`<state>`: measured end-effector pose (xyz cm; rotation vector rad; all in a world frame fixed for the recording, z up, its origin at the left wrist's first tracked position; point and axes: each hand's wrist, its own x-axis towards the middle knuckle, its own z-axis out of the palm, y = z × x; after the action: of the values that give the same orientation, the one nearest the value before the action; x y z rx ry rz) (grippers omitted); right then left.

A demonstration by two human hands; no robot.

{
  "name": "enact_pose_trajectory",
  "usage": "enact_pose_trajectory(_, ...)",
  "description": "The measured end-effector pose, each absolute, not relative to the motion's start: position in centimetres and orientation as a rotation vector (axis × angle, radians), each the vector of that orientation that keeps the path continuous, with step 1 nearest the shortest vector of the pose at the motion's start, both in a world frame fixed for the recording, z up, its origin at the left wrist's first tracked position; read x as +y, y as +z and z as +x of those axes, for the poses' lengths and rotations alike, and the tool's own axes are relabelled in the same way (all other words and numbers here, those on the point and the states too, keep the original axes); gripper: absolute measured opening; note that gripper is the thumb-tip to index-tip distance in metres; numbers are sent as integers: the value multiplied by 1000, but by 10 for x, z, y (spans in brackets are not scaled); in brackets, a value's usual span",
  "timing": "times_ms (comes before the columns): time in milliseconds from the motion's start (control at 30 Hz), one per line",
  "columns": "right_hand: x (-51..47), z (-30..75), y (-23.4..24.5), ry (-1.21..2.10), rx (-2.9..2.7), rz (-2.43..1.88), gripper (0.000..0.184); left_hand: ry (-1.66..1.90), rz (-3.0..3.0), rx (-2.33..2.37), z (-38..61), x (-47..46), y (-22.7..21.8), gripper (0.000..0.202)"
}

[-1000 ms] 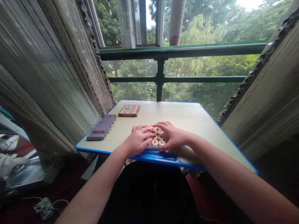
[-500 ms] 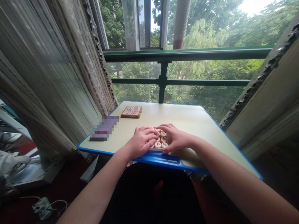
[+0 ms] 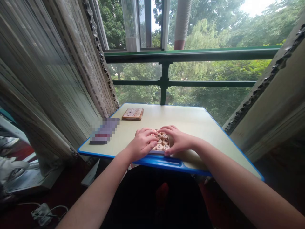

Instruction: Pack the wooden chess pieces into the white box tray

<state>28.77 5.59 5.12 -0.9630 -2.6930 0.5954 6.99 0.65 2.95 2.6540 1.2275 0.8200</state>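
Observation:
A shallow, light-edged box (image 3: 156,152) of Chinese chess pieces (image 3: 159,147) lies on the table near its front edge. The round, pale wooden discs sit in rows, with dark characters on some and red on others. Over the left part of the box rests my left hand (image 3: 142,143), its fingers stretched across the pieces and hiding several of them. My right hand (image 3: 177,140) spans the box's right side, with the thumb at the front right corner and the fingertips at the far edge. The fingers of both hands nearly meet at the back.
A flat wooden case (image 3: 132,114) with writing on top lies at the back left of the blue-rimmed table (image 3: 190,117). A blurred, dark flat box (image 3: 104,132) sits at the left edge. Curtains hang on both sides, and a green railing (image 3: 164,83) stands behind.
The view has shifted slightly, moving everything a little to the left. My hands stay around the box, and more red-marked pieces show between them.

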Motion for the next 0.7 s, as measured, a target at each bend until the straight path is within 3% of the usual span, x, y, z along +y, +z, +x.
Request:
enact_pose_trajectory(500, 57, 288, 48, 579, -2662, -926, 90, 845, 2619, 1255, 69, 10, 27, 29)
enact_pose_trajectory(700, 57, 288, 48, 624, -2655, -945, 93, 964, 2341, 1556, 70, 18, 22, 38)
